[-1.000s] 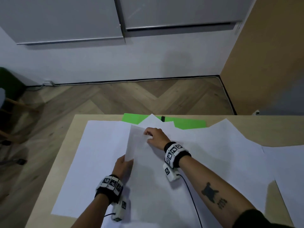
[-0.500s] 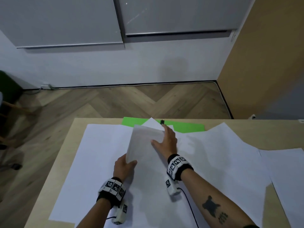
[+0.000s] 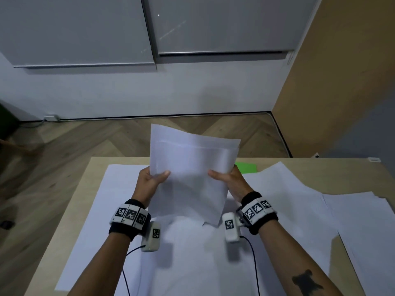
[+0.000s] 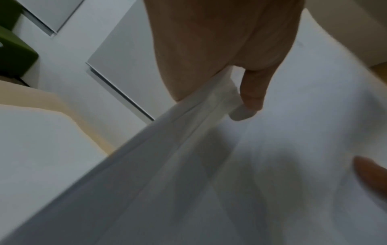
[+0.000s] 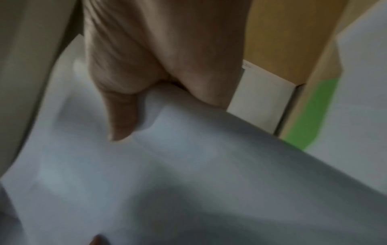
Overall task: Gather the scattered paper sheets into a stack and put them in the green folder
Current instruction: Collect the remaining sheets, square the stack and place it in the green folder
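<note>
A small stack of paper sheets (image 3: pixel 190 174) is held upright above the table (image 3: pixel 70 201), tilted a little away from the person, its lower edge just over the loose sheets (image 3: pixel 119 221) that are spread flat across the tabletop. At least two sheets are seen in the stack — their top edges are offset, one band showing above the other.

The stack is gripped at mid-height on both sides. The left hand (image 3: pixel 149 181) is raised from a forearm that reaches forward and up from the near edge; its thumb is laid across the front face of the stack, while the fingers are hidden behind the paper. In the left wrist view the stack's edge (image 4: pixel 201 106) is seen pinched between thumb and palm. The right hand (image 3: pixel 232 182) is posed in mirror fashion, thumb pressed on the front face and fingers behind, so that each hand is clamped on one side edge.

The green folder (image 3: pixel 245 167) lies flat at the far side of the table, just beyond the right hand, and is largely covered by the stack and by loose sheets.
</note>
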